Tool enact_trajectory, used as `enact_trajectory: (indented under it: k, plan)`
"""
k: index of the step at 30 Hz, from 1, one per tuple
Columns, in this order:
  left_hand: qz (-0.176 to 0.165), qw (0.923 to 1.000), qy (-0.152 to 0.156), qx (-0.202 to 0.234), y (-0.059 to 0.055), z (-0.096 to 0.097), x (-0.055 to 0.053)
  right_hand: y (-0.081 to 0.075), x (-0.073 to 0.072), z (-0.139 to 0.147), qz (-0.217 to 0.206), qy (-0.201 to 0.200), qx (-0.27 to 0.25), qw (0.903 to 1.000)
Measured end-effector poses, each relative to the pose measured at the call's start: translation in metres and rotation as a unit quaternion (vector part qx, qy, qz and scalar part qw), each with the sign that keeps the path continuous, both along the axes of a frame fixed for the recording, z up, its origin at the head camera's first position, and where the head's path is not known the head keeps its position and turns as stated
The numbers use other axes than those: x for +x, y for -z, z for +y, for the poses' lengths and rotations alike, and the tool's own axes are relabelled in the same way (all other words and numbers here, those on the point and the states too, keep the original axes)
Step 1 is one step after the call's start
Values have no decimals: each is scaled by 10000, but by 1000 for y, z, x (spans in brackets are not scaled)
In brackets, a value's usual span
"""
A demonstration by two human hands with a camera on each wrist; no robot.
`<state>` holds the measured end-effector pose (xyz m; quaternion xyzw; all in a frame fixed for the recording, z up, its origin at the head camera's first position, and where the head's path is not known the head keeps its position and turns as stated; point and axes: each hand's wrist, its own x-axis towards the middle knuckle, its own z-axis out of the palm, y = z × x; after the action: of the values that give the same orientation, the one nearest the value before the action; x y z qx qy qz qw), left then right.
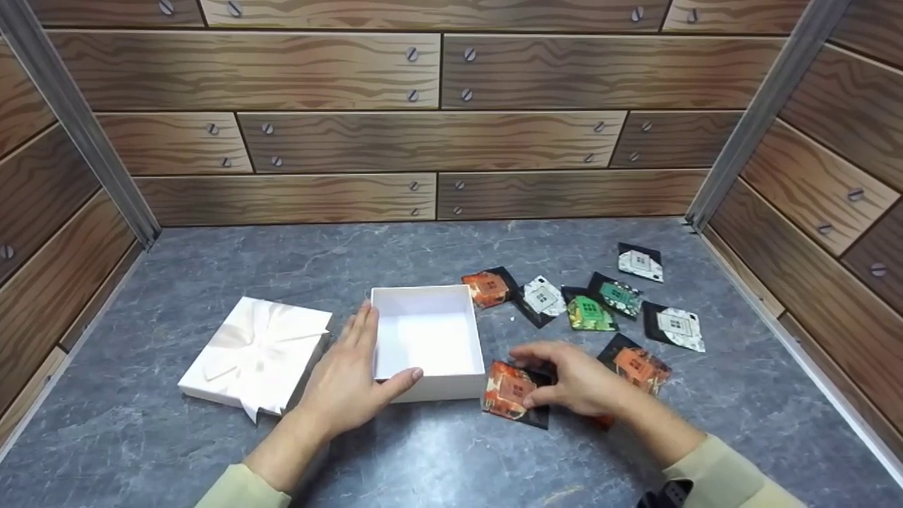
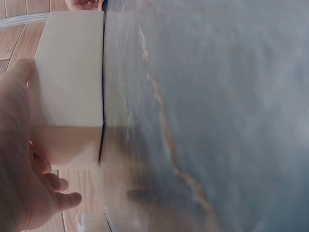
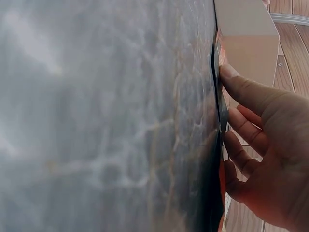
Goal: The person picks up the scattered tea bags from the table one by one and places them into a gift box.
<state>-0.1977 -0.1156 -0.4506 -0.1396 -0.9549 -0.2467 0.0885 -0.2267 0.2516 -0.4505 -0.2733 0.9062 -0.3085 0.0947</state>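
Right hand [image 1: 582, 379]'s touching an orange sachet [image 1: 506, 392] just right of the white box [image 1: 451, 389], can't tell if pinched; left hand [image 1: 347, 381]'s loose.

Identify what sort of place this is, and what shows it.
Probably an enclosed tabletop booth, perhaps set up for filming: plank-patterned walls on three sides, grey corner strips where they meet, and a grey marbled work surface between them.
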Motion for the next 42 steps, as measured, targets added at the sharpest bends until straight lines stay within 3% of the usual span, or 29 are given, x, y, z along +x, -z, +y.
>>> enact_trajectory:
  k: [15,21,28,34,42]
  plan:
    - [-33,10000,-30,8,0,-3,3,3,-4,-2,-206,-61,-295,9993]
    - [-4,10000,-41,7,1,-4,3,-1,-4,-1,-516,318,-615,9963]
    - [44,10000,-56,28,1,-3,3,-13,-3,-2,-910,1017,-1679,9763]
    - [81,9999,-79,-30,1,-1,3,-30,-4,-6,-643,1535,-2210,9610]
    - [102,9999,-67,-45,1,2,0,-53,-7,-18,88,1019,-1994,9746]
